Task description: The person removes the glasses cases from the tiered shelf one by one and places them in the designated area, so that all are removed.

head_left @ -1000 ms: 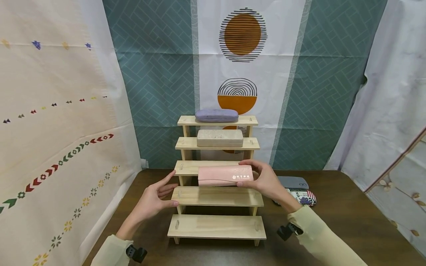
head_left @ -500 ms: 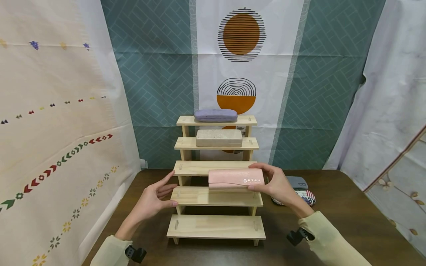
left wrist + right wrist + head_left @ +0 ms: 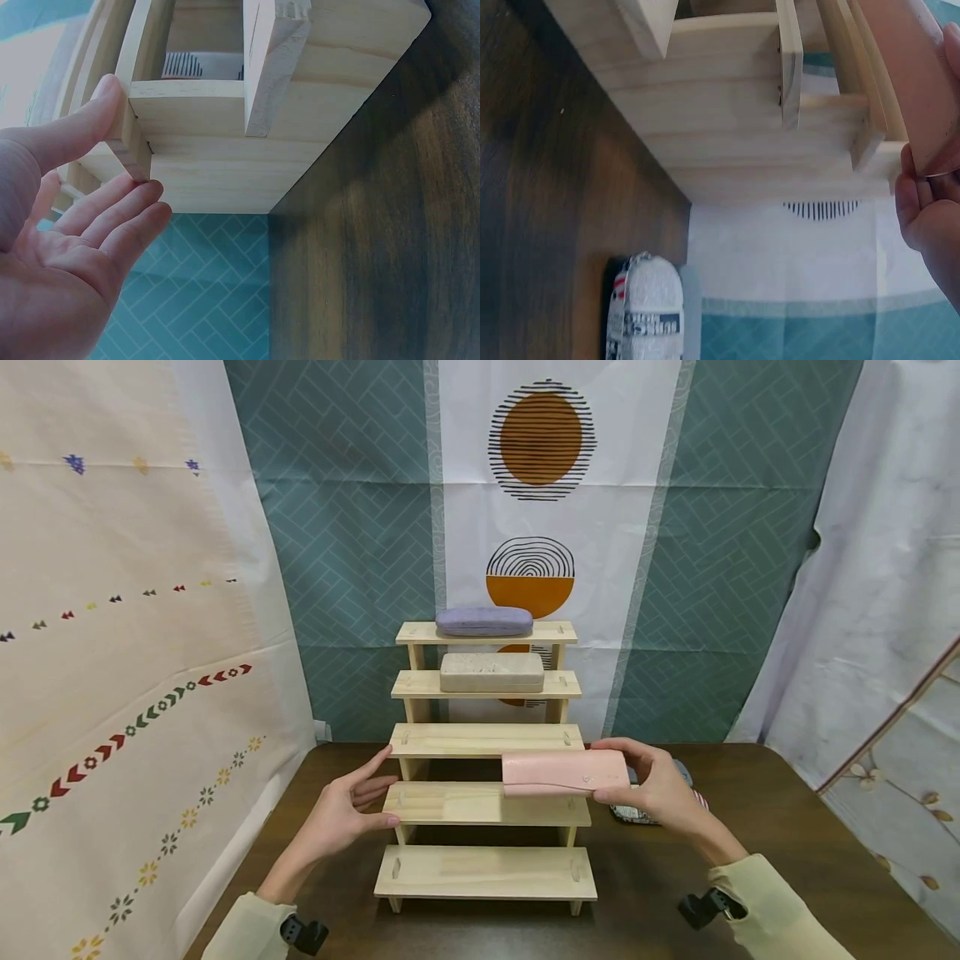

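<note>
In the head view my right hand (image 3: pixel 660 785) grips a pink glasses case (image 3: pixel 566 773) by its right end, thumb in front and fingers behind. The case is held level, overlapping the right part of the tiered wooden rack (image 3: pixel 480 870); the right wrist view shows its side (image 3: pixel 919 82) outside the steps. My left hand (image 3: pixel 347 803) touches the rack's left side with thumb and index finger spread, fingertips at the ends of two steps. In the left wrist view its other fingers (image 3: pixel 135 217) extend fairly straight beside a board end.
A purple glasses case (image 3: pixel 484 622) lies on the top step, a beige speckled case (image 3: pixel 492 672) one step below. Right of the rack, a printed case (image 3: pixel 654 307) and a grey-blue one lie on the brown table (image 3: pixel 757 852), partly hidden by my right hand. Cloth hangs around.
My right hand has moved right and slightly down with the pink glasses case, away from the middle step. The left hand has stayed at the rack's side.
</note>
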`<move>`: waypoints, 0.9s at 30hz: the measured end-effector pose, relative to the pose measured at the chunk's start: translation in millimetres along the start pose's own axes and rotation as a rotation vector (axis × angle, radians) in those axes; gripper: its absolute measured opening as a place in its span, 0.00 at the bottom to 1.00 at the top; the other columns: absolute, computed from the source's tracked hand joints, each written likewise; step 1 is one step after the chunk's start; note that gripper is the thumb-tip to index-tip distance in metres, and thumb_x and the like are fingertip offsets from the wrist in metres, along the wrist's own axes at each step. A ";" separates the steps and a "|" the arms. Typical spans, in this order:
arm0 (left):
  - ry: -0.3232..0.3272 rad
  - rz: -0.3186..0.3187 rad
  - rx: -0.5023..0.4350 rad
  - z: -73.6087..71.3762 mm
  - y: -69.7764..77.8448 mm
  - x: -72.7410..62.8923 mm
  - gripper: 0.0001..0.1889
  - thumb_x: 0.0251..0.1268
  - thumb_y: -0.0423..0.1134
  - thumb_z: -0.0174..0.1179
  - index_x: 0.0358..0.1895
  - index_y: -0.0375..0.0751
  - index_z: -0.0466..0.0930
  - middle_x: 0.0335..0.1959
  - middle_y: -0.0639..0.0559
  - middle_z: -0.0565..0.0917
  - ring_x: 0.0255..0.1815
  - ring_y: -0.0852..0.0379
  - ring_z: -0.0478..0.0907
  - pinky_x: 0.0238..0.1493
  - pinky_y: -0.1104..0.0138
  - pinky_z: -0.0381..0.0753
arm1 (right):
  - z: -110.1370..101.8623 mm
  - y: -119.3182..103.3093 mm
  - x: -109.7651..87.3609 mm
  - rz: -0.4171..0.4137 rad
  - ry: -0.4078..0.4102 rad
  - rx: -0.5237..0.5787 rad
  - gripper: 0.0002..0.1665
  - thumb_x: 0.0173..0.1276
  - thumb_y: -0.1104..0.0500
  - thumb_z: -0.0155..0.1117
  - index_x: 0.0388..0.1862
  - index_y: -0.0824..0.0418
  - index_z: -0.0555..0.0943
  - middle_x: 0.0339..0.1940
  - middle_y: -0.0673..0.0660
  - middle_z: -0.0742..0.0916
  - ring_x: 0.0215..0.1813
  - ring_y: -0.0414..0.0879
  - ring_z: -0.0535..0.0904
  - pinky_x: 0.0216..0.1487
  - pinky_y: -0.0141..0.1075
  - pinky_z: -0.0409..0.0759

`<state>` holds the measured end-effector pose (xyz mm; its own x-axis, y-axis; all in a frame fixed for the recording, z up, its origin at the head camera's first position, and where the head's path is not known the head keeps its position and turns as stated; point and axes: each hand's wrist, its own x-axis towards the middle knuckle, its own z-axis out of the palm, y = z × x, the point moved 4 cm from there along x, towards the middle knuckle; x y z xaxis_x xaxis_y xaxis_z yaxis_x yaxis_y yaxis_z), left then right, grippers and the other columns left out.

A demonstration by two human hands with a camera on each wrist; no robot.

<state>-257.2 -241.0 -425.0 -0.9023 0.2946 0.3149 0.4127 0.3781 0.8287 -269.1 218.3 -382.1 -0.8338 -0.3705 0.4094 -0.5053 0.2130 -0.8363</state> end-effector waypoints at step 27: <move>0.002 -0.007 -0.011 -0.6 -2.2 1.4 0.56 0.52 0.27 0.81 0.85 0.51 0.61 0.66 0.32 0.80 0.67 0.37 0.79 0.63 0.46 0.79 | -67.0 18.4 -59.6 -0.001 0.080 -0.044 0.36 0.60 0.78 0.76 0.68 0.70 0.78 0.55 0.55 0.87 0.44 0.45 0.84 0.41 0.33 0.85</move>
<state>-259.4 -241.9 -426.1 -0.9053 0.2899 0.3106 0.4054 0.3706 0.8356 -243.7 304.9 -397.4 -0.8472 -0.2982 0.4396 -0.5142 0.2525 -0.8197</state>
